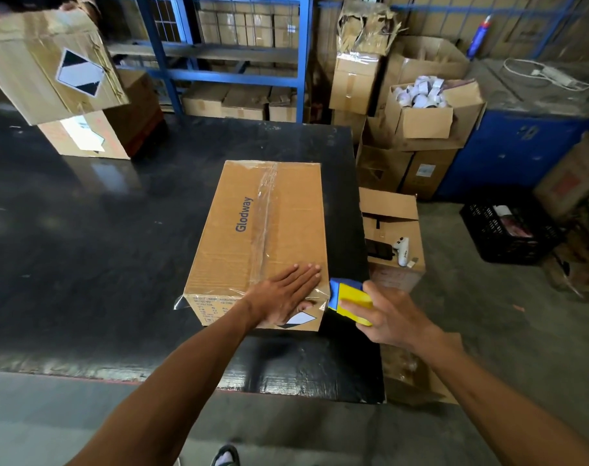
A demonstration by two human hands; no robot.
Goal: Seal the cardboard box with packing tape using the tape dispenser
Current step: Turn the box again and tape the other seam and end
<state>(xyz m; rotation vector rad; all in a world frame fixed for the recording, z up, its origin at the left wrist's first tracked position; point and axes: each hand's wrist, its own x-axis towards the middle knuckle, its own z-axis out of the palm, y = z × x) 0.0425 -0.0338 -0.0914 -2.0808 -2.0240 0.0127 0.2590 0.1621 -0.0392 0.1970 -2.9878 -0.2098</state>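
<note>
A closed cardboard box (246, 230) printed "Glodway" lies on the black table (84, 247). Clear tape (267, 210) runs along its top seam, and another strip crosses the near top edge, with a loose end sticking out at the near left corner. My left hand (286, 294) lies flat, fingers spread, on the box's near right corner, pressing on the tape. My right hand (387, 311) grips a yellow and blue tape dispenser (348, 299) just off the box's near right corner, with the blue end touching or almost touching the box.
Two other cardboard boxes (50, 62) stand at the table's far left. Blue racking (239, 62) with cartons stands behind. More boxes (421, 105) are stacked at the right, one low box (394, 237) holding a white handheld device. A black crate (508, 230) sits on the floor.
</note>
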